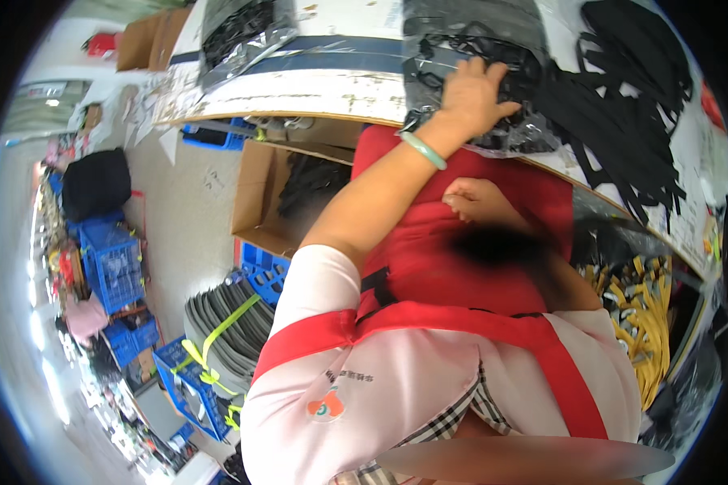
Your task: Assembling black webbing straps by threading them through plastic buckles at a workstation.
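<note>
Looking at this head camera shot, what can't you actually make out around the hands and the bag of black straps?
- Left hand fingertips: buried among the clear bag of black straps, head view.
- Right hand: curled against the red apron; grip unreadable.
- Dark blurred patch beside it: unidentifiable.
- Open cardboard box contents: shadowed under the table edge.

We cannot see the left hand's (471, 95) fingertips; they sink into the black straps inside the clear bag (493, 81). The right hand (469, 198) shows only curled knuckles against the red apron (461, 259). A dark blur covers the forearm beside it.
</note>
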